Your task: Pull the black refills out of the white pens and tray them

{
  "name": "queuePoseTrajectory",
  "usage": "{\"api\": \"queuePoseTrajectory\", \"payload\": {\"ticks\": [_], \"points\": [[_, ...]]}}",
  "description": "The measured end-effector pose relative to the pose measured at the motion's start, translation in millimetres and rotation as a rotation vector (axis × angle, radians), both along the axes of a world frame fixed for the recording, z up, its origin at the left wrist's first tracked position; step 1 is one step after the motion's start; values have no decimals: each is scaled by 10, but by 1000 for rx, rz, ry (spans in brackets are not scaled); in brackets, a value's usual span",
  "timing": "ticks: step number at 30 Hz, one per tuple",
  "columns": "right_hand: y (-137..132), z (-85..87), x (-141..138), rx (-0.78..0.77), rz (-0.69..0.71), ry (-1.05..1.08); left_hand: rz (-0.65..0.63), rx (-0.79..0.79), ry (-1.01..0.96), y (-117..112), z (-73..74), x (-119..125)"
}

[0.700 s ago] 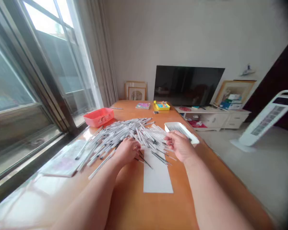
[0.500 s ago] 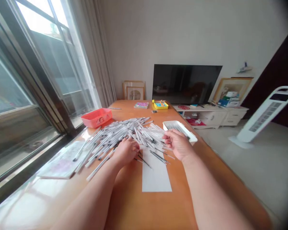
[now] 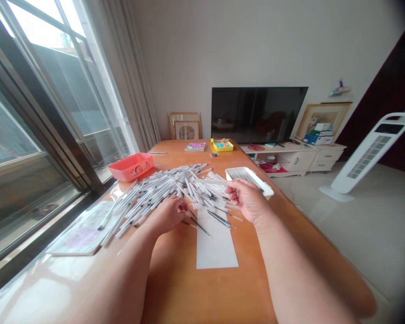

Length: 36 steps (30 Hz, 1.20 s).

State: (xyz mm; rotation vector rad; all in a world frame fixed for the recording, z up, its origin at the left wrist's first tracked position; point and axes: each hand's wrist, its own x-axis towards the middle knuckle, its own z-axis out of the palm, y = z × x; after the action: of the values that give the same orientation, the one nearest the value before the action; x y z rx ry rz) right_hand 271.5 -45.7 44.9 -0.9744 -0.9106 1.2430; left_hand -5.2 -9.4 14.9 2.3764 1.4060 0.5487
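Right hand (image 3: 247,201) pinched a white pen (image 3: 220,182), at 2 o'clock from left hand (image 3: 170,212) curled on pen pile (image 3: 155,186), its grip indiscernible

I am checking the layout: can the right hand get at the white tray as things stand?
Probably yes: the right hand hovers just beside the white tray, with nothing lying between them.
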Motion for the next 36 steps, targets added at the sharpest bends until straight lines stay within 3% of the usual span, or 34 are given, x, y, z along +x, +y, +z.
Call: {"api": "queuePoseTrajectory", "payload": {"ticks": [4, 17, 21, 31, 36], "points": [[-24, 49, 60, 6, 54, -75, 52, 10, 14, 25, -5, -70], [-22, 62, 90, 5, 34, -61, -23, -5, 105, 54, -124, -27], [-28, 71, 88, 8, 30, -52, -134, -13, 115, 47, -69, -23], [-22, 71, 90, 28, 14, -66, -239, -27, 139, -9, 78, 33], [-15, 58, 96, 48, 14, -53, -116, -169, -35, -156, 257, 19]]}}
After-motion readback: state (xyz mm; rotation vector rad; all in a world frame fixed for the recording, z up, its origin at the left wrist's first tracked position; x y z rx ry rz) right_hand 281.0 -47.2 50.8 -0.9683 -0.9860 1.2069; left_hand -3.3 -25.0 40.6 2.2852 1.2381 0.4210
